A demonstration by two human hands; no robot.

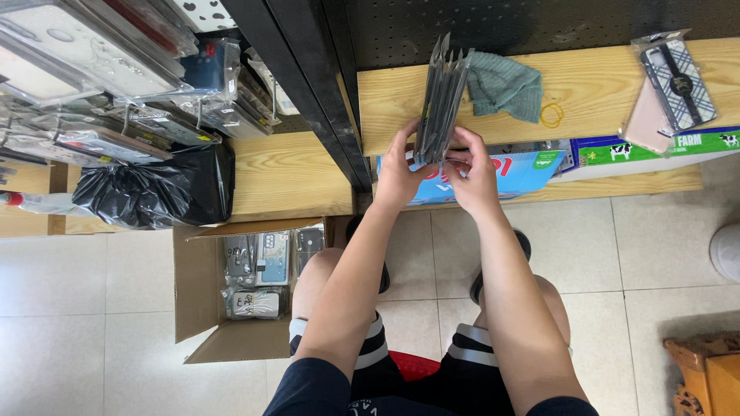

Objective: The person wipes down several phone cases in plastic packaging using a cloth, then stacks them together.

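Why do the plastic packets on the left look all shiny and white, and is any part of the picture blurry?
Head view: room light glares off the plastic packets hanging at the left; the black bag shines too. The stack of packets in both hands, left hand and right hand, looks sharp; the edges bend slightly.

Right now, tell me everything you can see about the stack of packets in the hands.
The stack of packets is a bundle of thin, flat, dark grey packets in what looks like clear glossy plastic, seen edge-on. It stands upright on the wooden shelf, its top edges fanned slightly apart. The left hand and right hand grip its lower end from either side. A green cloth lies just beside it on the shelf; whether they touch is unclear. Contents are too small to tell.
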